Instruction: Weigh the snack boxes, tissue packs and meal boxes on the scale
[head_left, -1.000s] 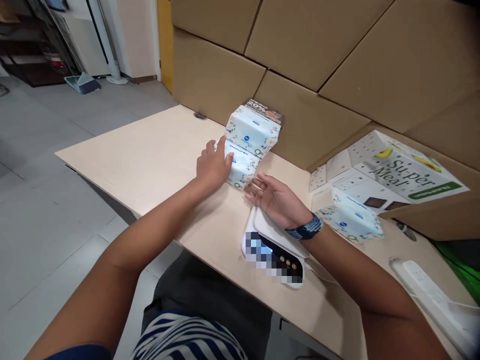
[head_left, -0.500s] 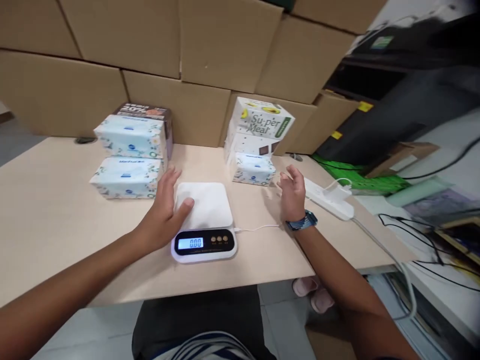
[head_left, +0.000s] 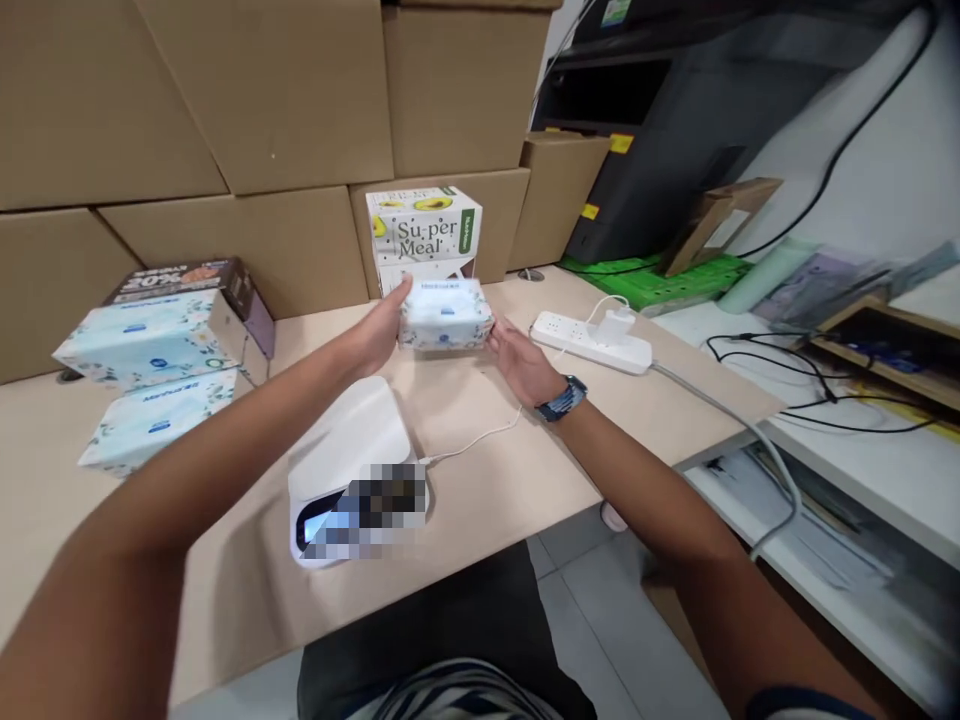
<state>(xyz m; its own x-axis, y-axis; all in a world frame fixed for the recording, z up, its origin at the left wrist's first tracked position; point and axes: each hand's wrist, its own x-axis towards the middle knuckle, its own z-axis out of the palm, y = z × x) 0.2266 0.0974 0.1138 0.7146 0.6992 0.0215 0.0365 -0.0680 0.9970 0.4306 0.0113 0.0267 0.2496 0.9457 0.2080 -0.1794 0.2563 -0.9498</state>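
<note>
Between my two hands is a white tissue pack printed with pale blue and floral patterns. My left hand grips its left end, thumb at the upper edge. At its right end, my right hand has its fingers closed against the side. I cannot tell whether the pack's base still touches the table. Just behind it stands a white "Su-per Meal" box on another white box. Nearer me lies a white kitchen scale, its lit display partly blurred out.
On the left, two more tissue packs are stacked before a brown box. Cardboard boxes form a wall behind the table. A power strip lies right, and a thin white cable runs from the scale.
Both hands have moved forward and closed on the ends of the small tissue pack before the white boxes. My left hand has left the scale. The view has swung right.
</note>
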